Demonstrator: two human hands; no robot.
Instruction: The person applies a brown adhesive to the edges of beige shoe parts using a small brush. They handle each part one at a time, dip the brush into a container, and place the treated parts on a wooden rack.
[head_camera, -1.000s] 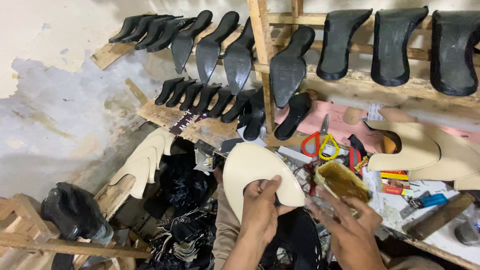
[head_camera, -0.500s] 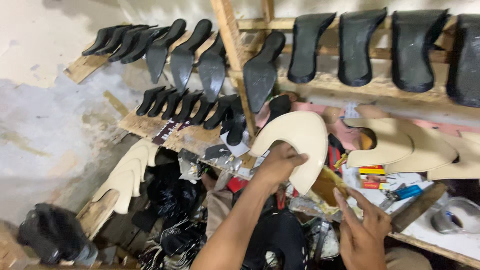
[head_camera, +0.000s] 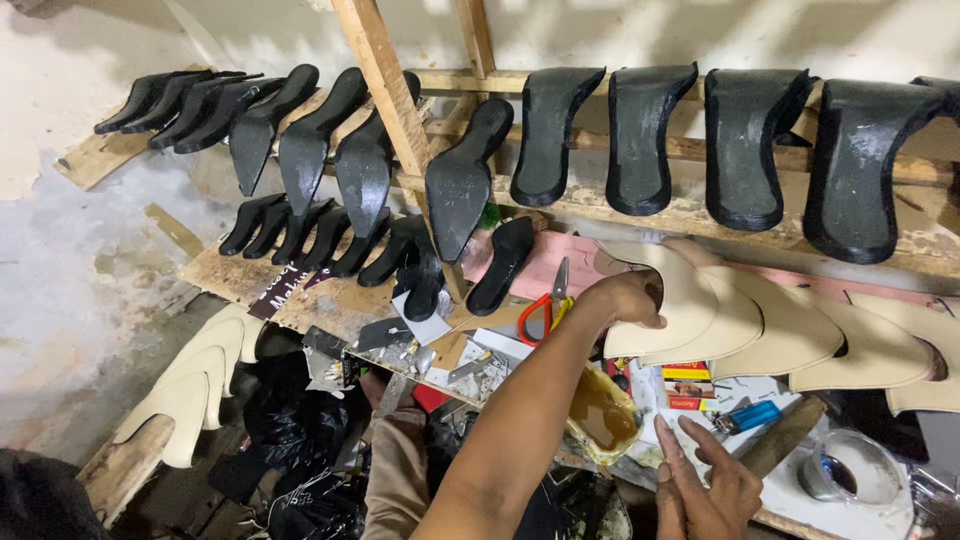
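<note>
We look down on a shoemaker's worktop (head_camera: 860, 515) set against a plastered wall. The left hand (head_camera: 628, 297) reaches forward with its fingers closed on the heel end of a cream sole (head_camera: 690, 305), which lies at the left end of a row of cream soles (head_camera: 830, 340). Each sole overlaps its neighbour like a roof tile, an arrangement that, in our judgement, saves room while keeping each piece easy to lift. The right hand (head_camera: 705, 485) is low at the near edge, released, fingers spread and grasping nothing; it hovers just beside a dish of amber glue (head_camera: 600, 418). A blue lighter (head_camera: 750, 415), a small printed box (head_camera: 688, 385) and a glass jar (head_camera: 840, 468) lie near it.

Red-handled scissors (head_camera: 543, 308) rest left of the held sole, within reach of either hand. Above, black soles (head_camera: 745, 150) lean upright on a wooden rack (head_camera: 690, 150), their flat faces outward, probably so that air reaches them. Smaller black soles (head_camera: 330, 235) lean in a lower row on a plank. At the far left more cream soles (head_camera: 195, 385) are stacked on a board beside black bags (head_camera: 300, 425).
</note>
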